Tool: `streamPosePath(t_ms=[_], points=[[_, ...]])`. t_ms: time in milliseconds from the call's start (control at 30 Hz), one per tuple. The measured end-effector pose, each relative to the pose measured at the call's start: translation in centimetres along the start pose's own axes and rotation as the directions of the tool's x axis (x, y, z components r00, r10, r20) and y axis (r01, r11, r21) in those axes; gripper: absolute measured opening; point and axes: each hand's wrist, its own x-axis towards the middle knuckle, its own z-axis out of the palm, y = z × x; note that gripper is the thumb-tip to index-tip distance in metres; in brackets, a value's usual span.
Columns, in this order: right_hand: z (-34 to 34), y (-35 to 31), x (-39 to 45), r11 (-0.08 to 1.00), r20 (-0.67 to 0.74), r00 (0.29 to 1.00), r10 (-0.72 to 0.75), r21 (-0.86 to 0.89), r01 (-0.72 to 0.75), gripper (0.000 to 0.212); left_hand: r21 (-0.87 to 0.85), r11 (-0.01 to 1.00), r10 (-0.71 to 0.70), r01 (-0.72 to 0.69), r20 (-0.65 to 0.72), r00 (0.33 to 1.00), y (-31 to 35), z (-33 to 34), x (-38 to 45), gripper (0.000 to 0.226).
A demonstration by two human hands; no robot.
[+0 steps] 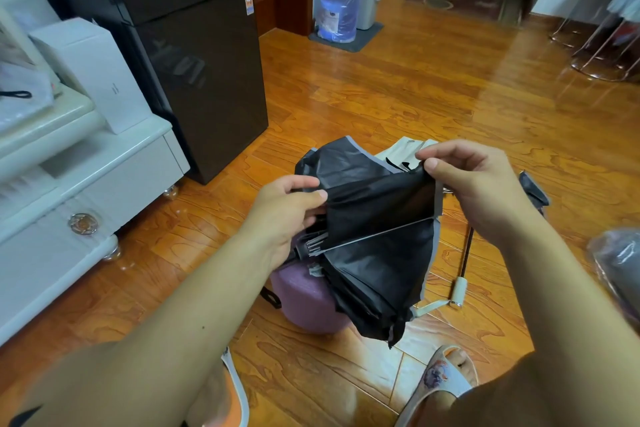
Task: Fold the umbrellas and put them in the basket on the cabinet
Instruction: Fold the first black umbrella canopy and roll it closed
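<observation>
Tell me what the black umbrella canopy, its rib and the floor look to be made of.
Black umbrella canopy: thin coated fabric, probably polyester or nylon; it creases softly, has a slight sheen and a grey edge band.
Rib: likely metal; a thin, straight, silvery rod that catches light.
Floor: glossy orange-brown wood or wood-look laminate; grain pattern, plank seams and strong reflections show. Which of the two cannot be told.

Open wooden floor (398, 90) beyond the grip, wide free passage there. Left of it, the dark fridge (194, 80) and white cabinet (86, 184) wall things off. Directly below, a purple stool (304, 302) blocks; right, a cream-handled umbrella (460, 274) lies across the floor.
</observation>
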Motion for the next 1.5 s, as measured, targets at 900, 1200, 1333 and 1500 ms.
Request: streamPosePath(t_ms=[900, 1200, 1333, 1500], points=[[1.3, -0.5, 0.2, 0.998, -0.173, 0.985, 0.008, -0.055, -0.018, 0.014, 0.276, 0.869, 0.442, -0.41, -0.064, 0.895, -1.3, 0.2, -2.1, 0.027], [1.4, -0.4, 0.2, 0.999, -0.206, 0.978, 0.023, -0.038, -0.032, 0.015, 0.331, 0.804, 0.538, -0.494, -0.054, 0.841, -1.4, 0.5, -1.9, 0.04], [1.5, -0.5, 0.2, 0.996, -0.214, 0.976, 0.034, -0.072, -0.051, 0.014, 0.29, 0.828, 0.513, -0.48, -0.044, 0.857, -1.6, 0.6, -2.1, 0.04], [0.9, -0.7, 0.2, 0.996, -0.233, 0.972, 0.041, -0.064, -0.057, 0.013, 0.296, 0.841, 0.499, -0.453, -0.098, 0.861, -1.5, 0.4, -2.1, 0.018]])
